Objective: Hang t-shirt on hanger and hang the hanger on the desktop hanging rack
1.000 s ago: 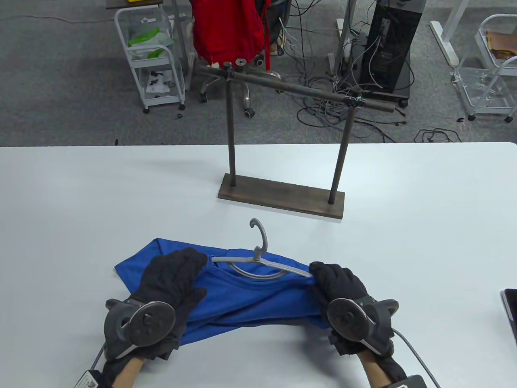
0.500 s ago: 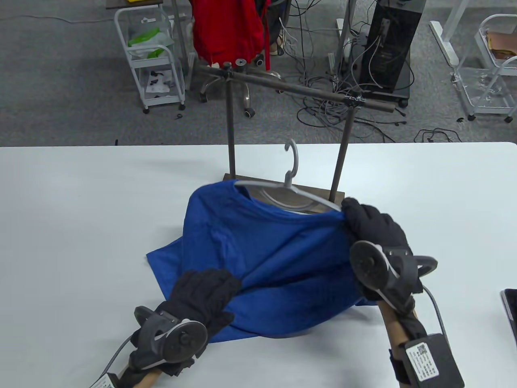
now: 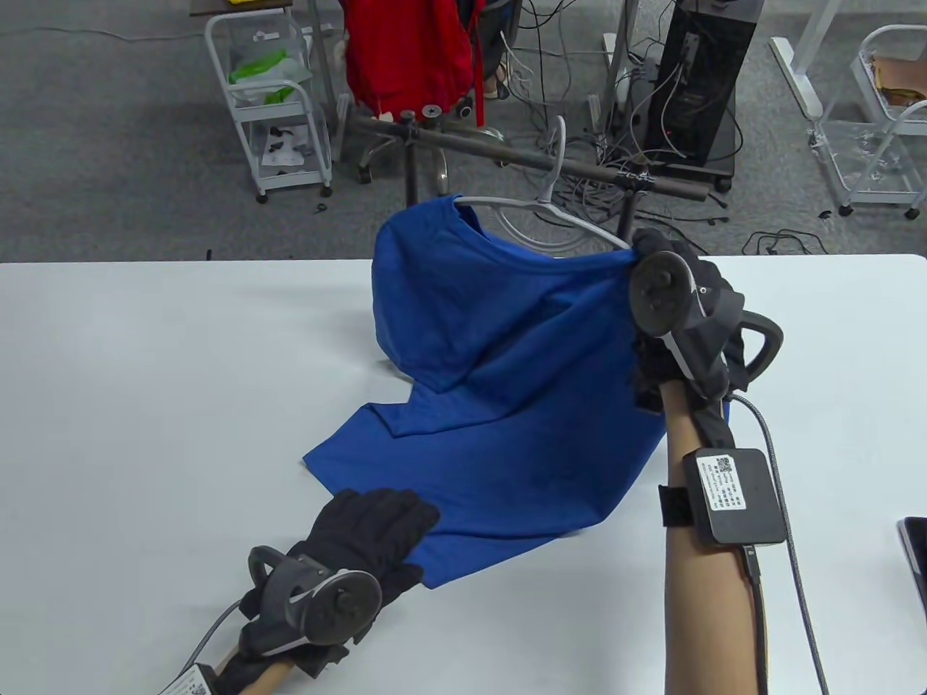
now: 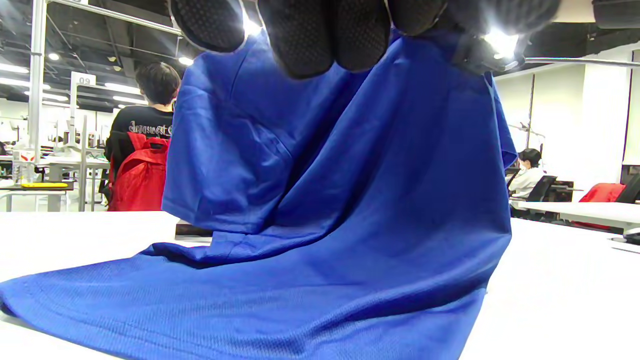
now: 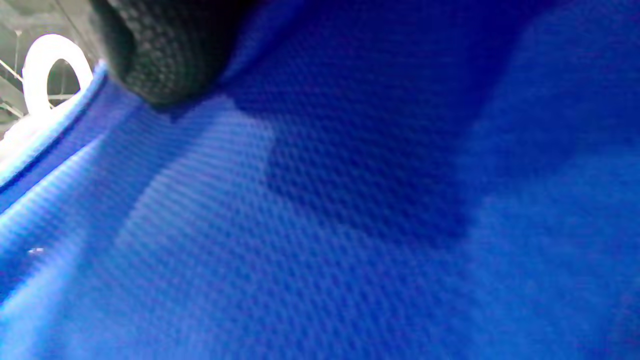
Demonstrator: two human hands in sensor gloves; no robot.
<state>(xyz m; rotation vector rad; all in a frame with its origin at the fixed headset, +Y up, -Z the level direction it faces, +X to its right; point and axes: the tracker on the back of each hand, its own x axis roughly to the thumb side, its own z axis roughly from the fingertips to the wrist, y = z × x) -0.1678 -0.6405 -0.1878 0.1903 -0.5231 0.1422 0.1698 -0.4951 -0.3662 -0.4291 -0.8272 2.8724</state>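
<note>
A blue t-shirt (image 3: 521,362) hangs on a grey hanger (image 3: 521,205). My right hand (image 3: 641,250) grips the hanger's right end through the shirt's shoulder and holds it high. The hanger's hook (image 3: 558,145) is level with the dark rack's bar (image 3: 500,150), right against it; I cannot tell if it is over the bar. The shirt's lower part trails on the white table (image 3: 145,376) and hides the rack's base. My left hand (image 3: 405,517) lies low on the table with relaxed fingers on the shirt's hem (image 4: 250,320). The right wrist view shows only blue cloth (image 5: 350,200) and one fingertip (image 5: 165,45).
Behind the table are a white cart (image 3: 271,108), a red garment on a chair (image 3: 409,51), a black computer tower (image 3: 699,79), floor cables and another cart (image 3: 883,116). A dark device (image 3: 914,557) lies at the table's right edge. A person with a red backpack (image 4: 142,175) sits beyond.
My right hand has lifted the hanger and shirt up and away, from the table to the rack's bar. My left hand let the collar go and stayed low at the hem.
</note>
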